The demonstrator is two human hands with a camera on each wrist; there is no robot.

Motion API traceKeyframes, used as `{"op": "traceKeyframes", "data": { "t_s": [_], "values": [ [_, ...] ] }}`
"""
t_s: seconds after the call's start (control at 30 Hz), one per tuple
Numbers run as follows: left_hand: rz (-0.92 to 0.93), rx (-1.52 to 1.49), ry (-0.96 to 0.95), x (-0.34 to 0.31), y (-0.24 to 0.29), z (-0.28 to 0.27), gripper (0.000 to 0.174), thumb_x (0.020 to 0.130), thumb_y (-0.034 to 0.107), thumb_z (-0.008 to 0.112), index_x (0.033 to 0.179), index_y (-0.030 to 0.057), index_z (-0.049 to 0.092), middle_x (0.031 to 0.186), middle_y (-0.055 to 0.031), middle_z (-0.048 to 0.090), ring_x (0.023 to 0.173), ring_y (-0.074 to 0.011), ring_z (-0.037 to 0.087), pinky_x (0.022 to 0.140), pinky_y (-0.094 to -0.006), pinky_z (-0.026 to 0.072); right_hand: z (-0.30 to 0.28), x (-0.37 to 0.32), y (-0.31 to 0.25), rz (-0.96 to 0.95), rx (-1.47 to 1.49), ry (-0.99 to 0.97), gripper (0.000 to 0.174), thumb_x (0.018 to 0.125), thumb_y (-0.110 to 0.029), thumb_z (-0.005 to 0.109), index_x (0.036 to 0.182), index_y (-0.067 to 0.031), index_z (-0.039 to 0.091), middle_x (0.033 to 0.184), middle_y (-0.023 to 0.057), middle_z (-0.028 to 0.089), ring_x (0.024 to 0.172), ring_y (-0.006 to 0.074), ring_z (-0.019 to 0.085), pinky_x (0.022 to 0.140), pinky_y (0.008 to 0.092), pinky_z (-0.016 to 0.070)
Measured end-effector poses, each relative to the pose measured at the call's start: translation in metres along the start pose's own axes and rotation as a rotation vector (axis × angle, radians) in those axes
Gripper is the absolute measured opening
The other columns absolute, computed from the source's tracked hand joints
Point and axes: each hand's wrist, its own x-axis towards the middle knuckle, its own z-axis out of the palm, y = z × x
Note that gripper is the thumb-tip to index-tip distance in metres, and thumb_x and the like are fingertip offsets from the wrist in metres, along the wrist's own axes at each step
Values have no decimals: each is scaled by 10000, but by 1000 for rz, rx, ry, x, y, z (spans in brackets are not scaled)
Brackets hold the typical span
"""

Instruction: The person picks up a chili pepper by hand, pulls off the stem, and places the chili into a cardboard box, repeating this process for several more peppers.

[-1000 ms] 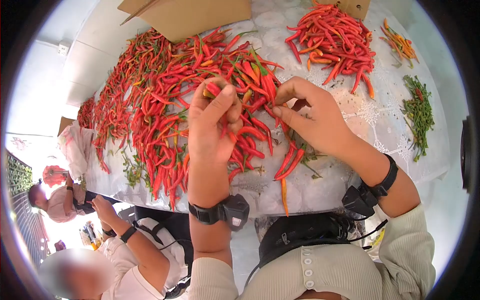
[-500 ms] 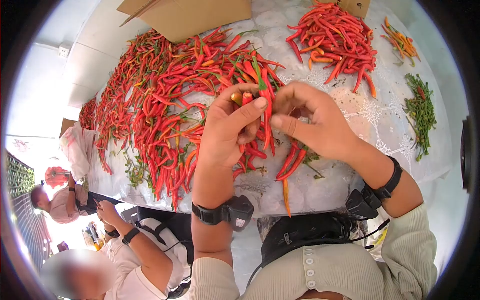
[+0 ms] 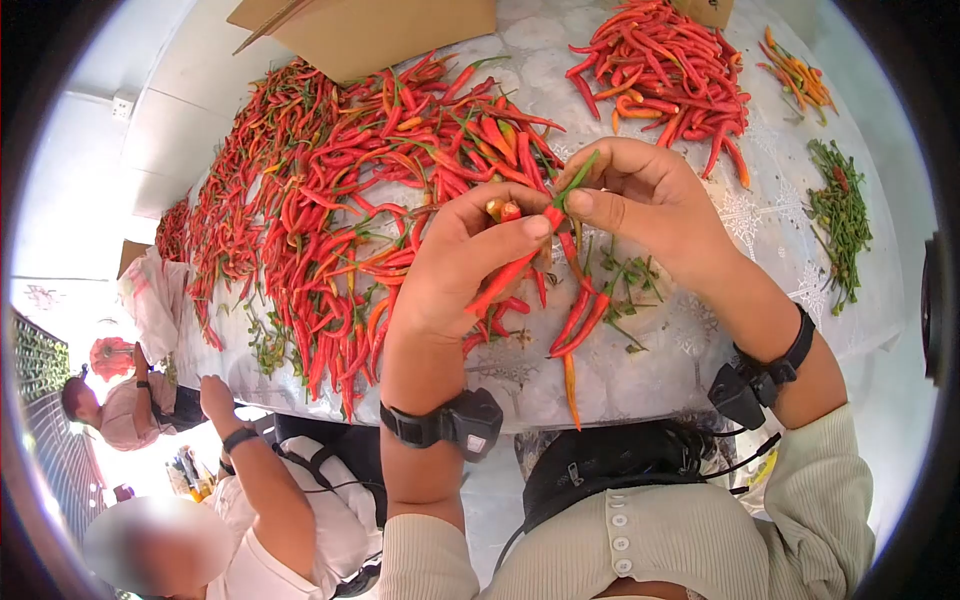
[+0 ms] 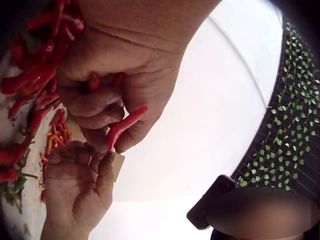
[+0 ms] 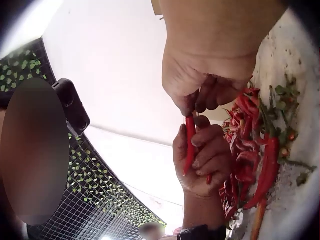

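Observation:
My left hand pinches a red chili between thumb and forefinger, its green stem end pointing up and right. Other chilies are gripped in the same hand, their ends showing above the forefinger. My right hand pinches the green stem with thumb and fingertips. In the left wrist view the red chili spans between the left hand and the right hand. The right wrist view shows the chili held upright by the left hand below the right hand.
A large heap of red chilies covers the table's left and middle. Another red pile lies at the back right, near orange chilies and green stems. A cardboard box stands behind. Other people are at the left.
The right hand has come to the stem of a chili, which now tilts in the left thumb and forefinger. Half a second ago it stood nearly upright between the hands.

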Motion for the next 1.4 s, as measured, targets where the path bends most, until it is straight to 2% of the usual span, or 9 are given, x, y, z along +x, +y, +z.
{"op": "traceKeyframes", "data": {
  "t_s": [0.17, 0.37, 0.47, 0.67, 0.97, 1.17, 1.27, 1.37, 1.4],
  "values": [
    [-4, -20, -28, -2, 2, 4, 226, 767, 60, 652, 963, -20, 572, 787, -65, 593, 646, -144, 595, 542, -276, 513, -4, 0, 1, 59, 4, -40, 206, 810, -206, 663, 867, -13, 615, 740, -25, 575, 658, 23, 491, 574, 183, 396],
    [-5, 16, -27, 0, 0, 5, 204, 775, 58, 648, 948, -19, 571, 778, -63, 587, 645, -129, 586, 503, -274, 508, -5, -2, 4, -53, -155, 29, 182, 793, -203, 673, 783, -37, 600, 701, -21, 555, 628, 33, 479, 570, 191, 396],
    [5, 16, -32, 1, -1, 3, 201, 776, 61, 650, 944, -18, 573, 772, -56, 584, 645, -118, 579, 502, -266, 505, -3, 0, 6, -206, -265, 66, 165, 784, -173, 666, 782, -25, 594, 705, -5, 548, 638, 53, 495, 577, 207, 404],
    [20, 19, -34, 3, -2, 3, 186, 778, 65, 653, 928, -15, 579, 750, -39, 575, 634, -106, 571, 485, -259, 500, 0, -2, -2, -292, -438, 111, 128, 746, -119, 661, 766, -14, 592, 720, 38, 551, 672, 106, 525, 610, 245, 410],
    [40, 10, 7, 3, -3, 5, 173, 772, 49, 660, 917, -7, 585, 757, -31, 578, 611, -103, 564, 506, -236, 479, 4, -4, -4, -502, -632, 199, 83, 702, -78, 646, 743, -25, 596, 687, 87, 547, 666, 233, 531, 609, 322, 400],
    [58, 17, 22, 4, -5, 4, 177, 770, 52, 664, 914, -6, 581, 752, -30, 578, 614, -102, 564, 506, -234, 477, 5, -4, -5, -559, -726, 236, 79, 694, -67, 644, 730, -26, 586, 687, 86, 547, 661, 240, 529, 603, 335, 403],
    [10, 67, -2, 2, -1, 7, 181, 772, 57, 663, 917, -9, 577, 745, -31, 575, 612, -102, 564, 491, -235, 473, -5, 2, -4, -729, -934, 319, 88, 682, -56, 639, 740, -28, 580, 699, 90, 546, 670, 233, 538, 611, 328, 419],
    [16, 127, 5, 2, -3, 8, 190, 775, 67, 663, 924, -12, 574, 741, -36, 574, 598, -103, 562, 474, -240, 472, -11, 3, -1, -432, -749, 424, 105, 664, -46, 626, 751, -28, 571, 722, 90, 547, 690, 225, 545, 641, 317, 437],
    [32, 144, 16, 2, -4, 8, 194, 776, 71, 664, 926, -13, 574, 741, -38, 573, 591, -103, 561, 468, -243, 472, -13, 3, 0, -413, -754, 425, 108, 665, -45, 621, 757, -27, 569, 729, 89, 548, 697, 220, 547, 648, 312, 440]
  ]
}}
